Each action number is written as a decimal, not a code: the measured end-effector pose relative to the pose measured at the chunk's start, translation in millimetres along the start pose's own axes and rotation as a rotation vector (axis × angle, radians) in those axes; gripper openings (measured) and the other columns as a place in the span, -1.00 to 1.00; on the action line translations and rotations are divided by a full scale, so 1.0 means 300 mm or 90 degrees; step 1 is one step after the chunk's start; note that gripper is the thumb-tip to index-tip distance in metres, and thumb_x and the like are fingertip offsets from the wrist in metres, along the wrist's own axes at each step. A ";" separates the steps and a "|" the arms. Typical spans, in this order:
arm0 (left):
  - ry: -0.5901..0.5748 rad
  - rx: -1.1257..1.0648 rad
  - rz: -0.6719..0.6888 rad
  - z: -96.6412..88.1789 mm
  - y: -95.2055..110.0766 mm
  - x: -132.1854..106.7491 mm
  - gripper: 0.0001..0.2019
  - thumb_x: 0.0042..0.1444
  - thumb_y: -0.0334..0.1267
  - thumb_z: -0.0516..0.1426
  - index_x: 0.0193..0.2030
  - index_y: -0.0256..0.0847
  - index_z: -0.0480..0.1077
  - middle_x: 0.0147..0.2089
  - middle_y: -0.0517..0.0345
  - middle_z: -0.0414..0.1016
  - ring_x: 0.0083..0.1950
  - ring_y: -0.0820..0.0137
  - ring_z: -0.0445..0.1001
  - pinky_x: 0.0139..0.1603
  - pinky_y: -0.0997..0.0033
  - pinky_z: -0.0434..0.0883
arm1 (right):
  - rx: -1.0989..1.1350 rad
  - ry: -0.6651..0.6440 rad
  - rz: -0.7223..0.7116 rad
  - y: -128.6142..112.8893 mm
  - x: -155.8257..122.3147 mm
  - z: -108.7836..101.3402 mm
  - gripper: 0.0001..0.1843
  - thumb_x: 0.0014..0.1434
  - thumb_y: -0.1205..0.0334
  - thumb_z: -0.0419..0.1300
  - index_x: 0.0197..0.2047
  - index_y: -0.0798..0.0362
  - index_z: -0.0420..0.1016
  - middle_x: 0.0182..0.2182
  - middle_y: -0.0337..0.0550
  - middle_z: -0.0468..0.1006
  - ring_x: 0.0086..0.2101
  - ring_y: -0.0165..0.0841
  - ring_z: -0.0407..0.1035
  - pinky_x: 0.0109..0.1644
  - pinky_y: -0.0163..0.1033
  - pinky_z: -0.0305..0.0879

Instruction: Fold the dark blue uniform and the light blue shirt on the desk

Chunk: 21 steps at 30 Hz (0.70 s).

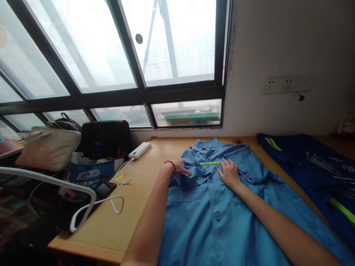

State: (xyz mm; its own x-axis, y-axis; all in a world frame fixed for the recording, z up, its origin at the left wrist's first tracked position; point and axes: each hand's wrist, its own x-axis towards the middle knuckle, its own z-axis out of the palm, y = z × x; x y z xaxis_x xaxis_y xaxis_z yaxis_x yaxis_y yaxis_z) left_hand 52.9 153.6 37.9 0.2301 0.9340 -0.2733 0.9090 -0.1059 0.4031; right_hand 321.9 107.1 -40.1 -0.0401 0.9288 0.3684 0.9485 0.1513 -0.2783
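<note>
Shirt (216, 218) lies flat on desk (138, 195), nothing folded; left hand (181, 166) and right hand (230, 173) press by its collar (206, 145), each grip open, holding nothing.

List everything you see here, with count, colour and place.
shirt: 1, light blue, flat on table centre
garment: 1, navy with yellow-green stripes, table right
power bank: 1, white, table by window
cable: 1, white, from power bank across table left
table: 1, wood, under shirt
black bag: 1, black, left by window
beige bag: 1, beige, far left
sockets: 2, white, right wall
left hand: 1, on shirt collar
right hand: 1, flat on shirt chest
</note>
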 end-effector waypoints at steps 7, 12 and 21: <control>0.115 0.028 -0.053 -0.002 -0.053 0.037 -0.65 -0.06 -0.20 0.10 -0.11 -0.27 0.32 -0.17 -0.02 0.44 -0.19 0.32 0.38 -0.27 0.45 0.28 | 0.382 -0.153 -0.019 -0.214 0.171 0.006 -0.68 0.08 0.13 0.04 -0.16 0.13 0.39 -0.20 -0.06 0.45 -0.15 -0.30 0.31 -0.04 -0.27 0.15; 0.015 -0.006 -0.104 -0.014 -0.140 0.036 -0.76 -0.32 -0.16 0.23 -0.52 -0.27 0.38 -0.59 0.19 0.37 -0.49 0.41 0.33 -0.50 0.51 0.23 | 0.434 -0.272 0.046 -0.348 0.378 0.135 -0.61 -0.15 0.08 0.26 -0.31 0.20 0.43 -0.40 -0.04 0.49 -0.35 -0.22 0.38 -0.26 -0.20 0.28; 0.036 -0.048 -0.171 -0.011 -0.263 0.030 -0.80 -0.22 -0.19 0.15 -0.69 -0.25 0.31 -0.76 0.24 0.20 -0.63 0.46 0.25 -0.59 0.50 0.18 | 0.561 -0.241 0.098 -0.441 0.510 0.267 -0.69 0.20 0.14 -0.04 -0.05 0.11 0.27 -0.19 -0.11 0.41 -0.29 -0.42 0.35 -0.22 -0.23 0.31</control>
State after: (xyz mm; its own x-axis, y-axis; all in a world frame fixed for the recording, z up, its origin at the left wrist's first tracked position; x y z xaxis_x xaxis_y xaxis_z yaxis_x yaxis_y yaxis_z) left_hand -18.0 171.5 6.4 -0.0365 0.9430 -0.3307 0.9060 0.1709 0.3874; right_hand 164.9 256.3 -18.0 -0.1796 0.9837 0.0053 0.3826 0.0748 -0.9209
